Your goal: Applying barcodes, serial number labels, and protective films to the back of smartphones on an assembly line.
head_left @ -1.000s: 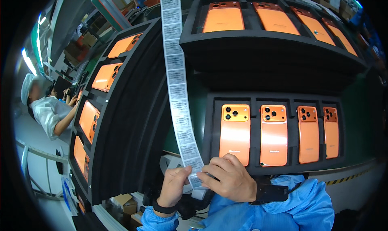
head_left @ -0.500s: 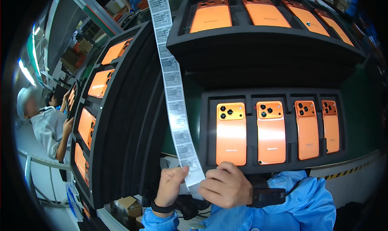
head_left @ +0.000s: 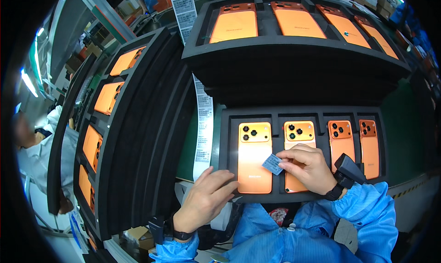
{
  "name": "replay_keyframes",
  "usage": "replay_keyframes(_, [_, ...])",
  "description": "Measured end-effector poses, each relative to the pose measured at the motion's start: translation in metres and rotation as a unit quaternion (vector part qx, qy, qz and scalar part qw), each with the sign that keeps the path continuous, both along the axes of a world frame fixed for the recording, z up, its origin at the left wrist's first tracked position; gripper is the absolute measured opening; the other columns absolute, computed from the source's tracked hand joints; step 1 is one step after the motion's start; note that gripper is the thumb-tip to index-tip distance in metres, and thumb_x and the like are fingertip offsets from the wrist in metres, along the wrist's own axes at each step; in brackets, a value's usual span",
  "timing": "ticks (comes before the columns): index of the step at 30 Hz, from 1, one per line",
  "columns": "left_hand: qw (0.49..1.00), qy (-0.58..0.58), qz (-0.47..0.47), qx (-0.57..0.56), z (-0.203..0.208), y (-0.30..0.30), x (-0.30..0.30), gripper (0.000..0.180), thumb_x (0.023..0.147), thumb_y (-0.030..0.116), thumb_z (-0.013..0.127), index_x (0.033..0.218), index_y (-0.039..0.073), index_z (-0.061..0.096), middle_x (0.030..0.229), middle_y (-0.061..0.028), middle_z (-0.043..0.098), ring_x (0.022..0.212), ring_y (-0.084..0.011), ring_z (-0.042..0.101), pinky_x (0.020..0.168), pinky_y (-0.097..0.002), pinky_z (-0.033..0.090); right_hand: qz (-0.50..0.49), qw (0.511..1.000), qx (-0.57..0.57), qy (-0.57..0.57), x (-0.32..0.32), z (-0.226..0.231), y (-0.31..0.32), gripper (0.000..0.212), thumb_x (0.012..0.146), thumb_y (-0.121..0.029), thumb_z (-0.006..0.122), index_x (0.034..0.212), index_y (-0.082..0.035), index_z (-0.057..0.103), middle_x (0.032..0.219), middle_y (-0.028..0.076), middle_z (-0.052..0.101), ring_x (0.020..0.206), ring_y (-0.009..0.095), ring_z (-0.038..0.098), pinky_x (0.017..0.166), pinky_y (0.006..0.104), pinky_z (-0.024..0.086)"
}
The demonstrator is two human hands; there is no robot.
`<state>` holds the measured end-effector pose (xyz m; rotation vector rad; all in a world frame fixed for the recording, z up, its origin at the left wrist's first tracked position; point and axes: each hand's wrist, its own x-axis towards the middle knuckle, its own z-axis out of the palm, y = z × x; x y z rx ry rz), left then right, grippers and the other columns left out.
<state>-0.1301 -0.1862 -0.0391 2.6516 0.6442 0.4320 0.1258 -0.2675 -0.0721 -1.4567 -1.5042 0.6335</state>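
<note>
A small printed sticker label (head_left: 272, 164), bluish-grey, is pinched between the thumb and fingers of my right hand (head_left: 305, 166). It is tilted just over the right side of the leftmost orange phone (head_left: 255, 164) in the near foam tray (head_left: 229, 134). My right hand covers part of the second orange phone (head_left: 298, 131). My left hand (head_left: 206, 201) holds nothing, its fingers apart, close to the tray's lower left corner. Beyond it lies a long white strip of labels (head_left: 204, 129), partly hidden by the far tray stack.
Two more orange phones (head_left: 341, 136) lie in the near tray's right slots. A tall stack of black foam trays (head_left: 294, 70) with phones on top stands behind, another stack (head_left: 142, 134) on the left. At far left, a person (head_left: 41, 152) stands behind an upright black tray (head_left: 73, 106).
The label has come off the strip and is in my right hand, which moved right and up over the phones. My left hand has let go of the strip, which now lies lower.
</note>
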Motion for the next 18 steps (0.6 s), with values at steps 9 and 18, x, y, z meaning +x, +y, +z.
replay_keyframes(9, [0.982, 0.116, -0.082, -0.121, -0.012, 0.026, 0.008, 0.03, 0.078, 0.016, 0.071, 0.107, 0.009, 0.068, 0.123, -0.0107, 0.057, 0.115, -0.0268, 0.054, 0.107, -0.052, 0.031, -0.006, 0.968, -0.124, 0.22, 0.013, -0.018, 0.012, 0.013, 0.087, -0.008, 0.066, 0.095, 0.002, 0.067, 0.082, 0.003, 0.066, 0.075, 0.005, 0.059, 0.068, 0.0203, 0.049])
replay_keyframes(18, [0.983, 0.15, -0.092, -0.06, -0.006, 0.03, 0.021, 0.033, 0.077, 0.023, 0.072, 0.106, 0.008, 0.067, 0.125, -0.0106, 0.056, 0.111, -0.0264, 0.056, 0.1, -0.0455, 0.038, -0.003, 0.964, -0.129, 0.232, 0.015, -0.019, 0.014, 0.014, 0.088, -0.009, 0.065, 0.096, 0.002, 0.066, 0.082, 0.003, 0.066, 0.073, 0.004, 0.058, 0.067, 0.02, 0.049])
